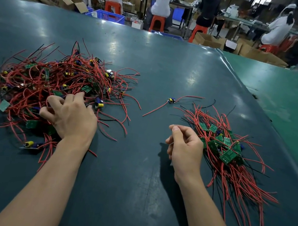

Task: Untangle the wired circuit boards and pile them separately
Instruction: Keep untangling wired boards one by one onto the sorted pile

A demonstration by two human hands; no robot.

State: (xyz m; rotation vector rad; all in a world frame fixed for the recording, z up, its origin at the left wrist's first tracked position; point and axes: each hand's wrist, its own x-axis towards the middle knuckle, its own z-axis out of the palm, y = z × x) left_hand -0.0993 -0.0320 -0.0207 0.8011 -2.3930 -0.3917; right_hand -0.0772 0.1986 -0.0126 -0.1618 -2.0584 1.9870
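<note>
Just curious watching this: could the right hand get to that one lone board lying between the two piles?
Probably yes. The lone board lies by itself on bare table, just beyond the right hand, which seems to hold nothing; no wires cross the path.

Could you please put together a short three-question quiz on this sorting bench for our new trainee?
1. True or false: the single circuit board lying between the two piles touches the sorted pile.
2. Which hand reaches into the tangled pile? A) left hand B) right hand C) both
3. Fill in: most wires on the boards are ____ in colour, with a few black ones.

Key:
1. False: it lies apart, on the bare dark table.
2. A: its fingers are curled into the wires; the right hand hovers beside the sorted pile, loosely curled.
3. Red.
</note>
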